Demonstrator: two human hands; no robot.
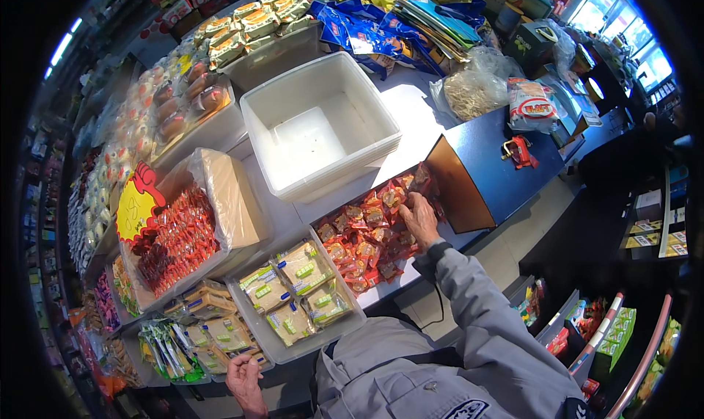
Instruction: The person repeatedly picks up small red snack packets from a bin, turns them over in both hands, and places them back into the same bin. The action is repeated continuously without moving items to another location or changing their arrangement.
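Note:
My right hand (421, 219) rests on a heap of small red-wrapped snack packets (366, 237) on the white tabletop. Its fingertips are among the packets, and whether they grip one is not clear. Low in the picture, my left hand (246, 383) hangs with loosely bent fingers and nothing visible in it. It is by the front edge of a bin of flat packaged snacks (225, 333). Between my hands, a translucent plastic tray (352, 320) holds several square, clear-wrapped packs (305, 267). Behind the heap stands an empty-looking white plastic bin (330, 185), apparently several bins nested together.
A dark blue box (484, 166) lies right of the heap, with a red packet (520, 152) on top. At left, a carton (234, 193) of red sachets bears a yellow price sign (135, 207). Blue bags (363, 31) lie behind. Shelves (599, 336) stand lower right.

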